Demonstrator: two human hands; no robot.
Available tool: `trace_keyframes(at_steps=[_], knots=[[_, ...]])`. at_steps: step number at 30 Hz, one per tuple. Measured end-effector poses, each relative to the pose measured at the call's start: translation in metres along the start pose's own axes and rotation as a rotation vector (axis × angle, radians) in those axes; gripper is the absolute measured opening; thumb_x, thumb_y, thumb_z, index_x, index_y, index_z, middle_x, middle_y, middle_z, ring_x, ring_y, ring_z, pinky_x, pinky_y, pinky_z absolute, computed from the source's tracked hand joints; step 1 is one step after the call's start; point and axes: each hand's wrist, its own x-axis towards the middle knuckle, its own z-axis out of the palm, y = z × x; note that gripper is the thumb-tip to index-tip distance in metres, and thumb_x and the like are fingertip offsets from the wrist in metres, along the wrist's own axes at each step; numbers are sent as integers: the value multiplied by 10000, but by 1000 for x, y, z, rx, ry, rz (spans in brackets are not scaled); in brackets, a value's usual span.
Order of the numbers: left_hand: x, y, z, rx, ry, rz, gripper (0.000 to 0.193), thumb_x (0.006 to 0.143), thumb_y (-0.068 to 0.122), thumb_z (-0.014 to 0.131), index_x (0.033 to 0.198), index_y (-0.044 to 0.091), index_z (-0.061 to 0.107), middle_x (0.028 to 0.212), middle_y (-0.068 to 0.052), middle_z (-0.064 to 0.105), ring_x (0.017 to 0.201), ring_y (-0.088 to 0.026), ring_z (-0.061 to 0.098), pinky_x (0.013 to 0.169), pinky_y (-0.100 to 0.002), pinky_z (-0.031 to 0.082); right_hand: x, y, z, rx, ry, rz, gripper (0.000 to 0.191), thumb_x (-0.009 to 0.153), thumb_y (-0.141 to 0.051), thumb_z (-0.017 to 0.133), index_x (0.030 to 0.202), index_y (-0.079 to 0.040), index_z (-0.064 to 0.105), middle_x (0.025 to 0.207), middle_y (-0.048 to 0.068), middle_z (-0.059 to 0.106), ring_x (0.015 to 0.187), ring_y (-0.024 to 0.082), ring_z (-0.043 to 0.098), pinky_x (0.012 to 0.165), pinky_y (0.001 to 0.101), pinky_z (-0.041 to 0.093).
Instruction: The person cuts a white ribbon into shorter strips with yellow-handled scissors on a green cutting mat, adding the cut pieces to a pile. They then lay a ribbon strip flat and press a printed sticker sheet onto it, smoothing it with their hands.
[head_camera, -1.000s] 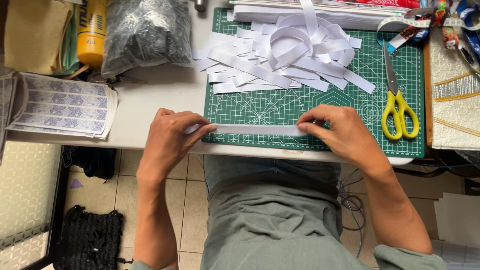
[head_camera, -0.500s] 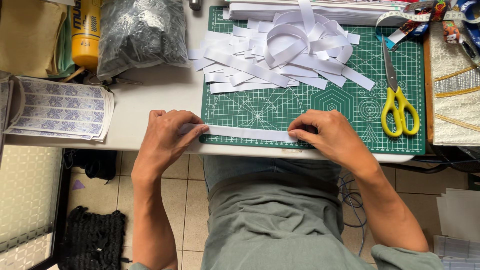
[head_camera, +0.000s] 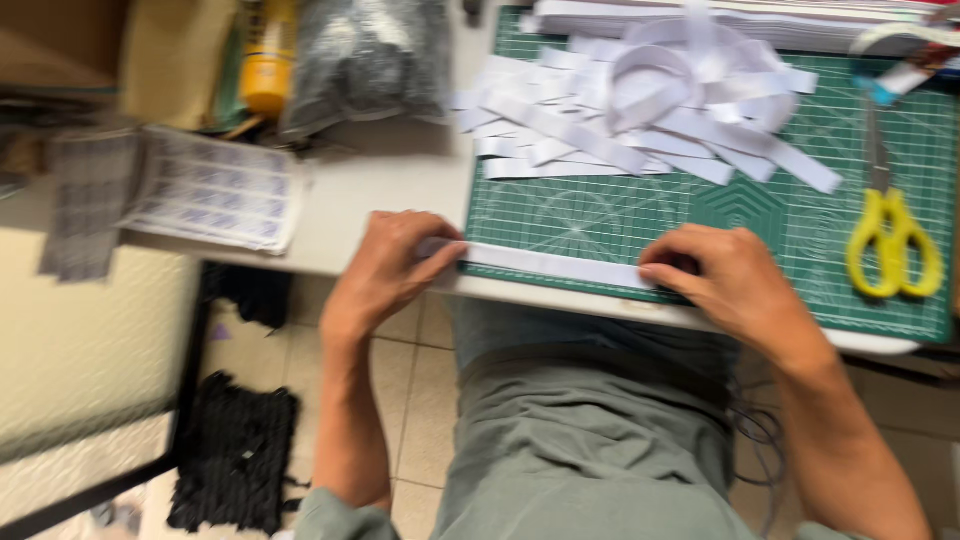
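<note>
A long white paper strip (head_camera: 552, 265) lies along the near edge of a green cutting mat (head_camera: 700, 225). My left hand (head_camera: 392, 268) pinches the strip's left end at the mat's corner. My right hand (head_camera: 722, 275) presses down on the strip's right end. Behind them a loose pile of white paper strips (head_camera: 650, 110) covers the far part of the mat. The picture is blurred by camera motion.
Yellow-handled scissors (head_camera: 890, 245) lie on the mat at the right. A sheet of printed labels (head_camera: 215, 190), a yellow bottle (head_camera: 265, 55) and a grey plastic bag (head_camera: 365, 60) sit on the table at the left. Tiled floor and a black mat (head_camera: 235, 455) show below.
The view has swung left and blurred. Both hands still hold the ends of the white strip on the mat's near edge.
</note>
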Motion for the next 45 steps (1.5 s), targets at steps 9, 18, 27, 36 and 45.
trace_keyframes(at_steps=[9,18,27,36,45], knots=[[-2,5,1,-28,-8,-74,179,904,220,752,928,43,773,810,-109,762,740,-217,748,712,-335,591,-1,-3,-4,-49,-58,173,189,835,-247,761,973,-127,812,789,34,776,629,160,666,590,330,530],[-9,2,5,95,-3,-75,202,866,280,778,898,81,772,798,-54,749,770,-222,673,848,-400,427,-1,-7,-4,-49,-59,181,181,840,-239,760,970,-127,816,766,39,771,615,169,652,578,329,517],[-15,4,26,136,134,-37,152,873,237,747,871,86,742,797,-46,722,787,-213,648,917,-379,398,-16,21,6,20,236,23,190,892,-184,765,1051,-83,777,931,72,748,734,174,676,641,320,520],[-16,3,30,81,183,-83,200,849,260,766,863,62,739,748,-71,708,739,-245,644,910,-394,406,-104,85,-25,-570,704,327,196,1134,-63,704,1303,35,708,1177,189,682,962,332,669,862,413,538],[0,21,55,-686,170,-366,185,911,184,751,925,0,747,743,61,637,686,-12,516,594,-176,404,-88,93,-47,-676,538,353,514,952,-246,843,1381,-6,693,1019,142,717,861,302,689,771,410,559]])
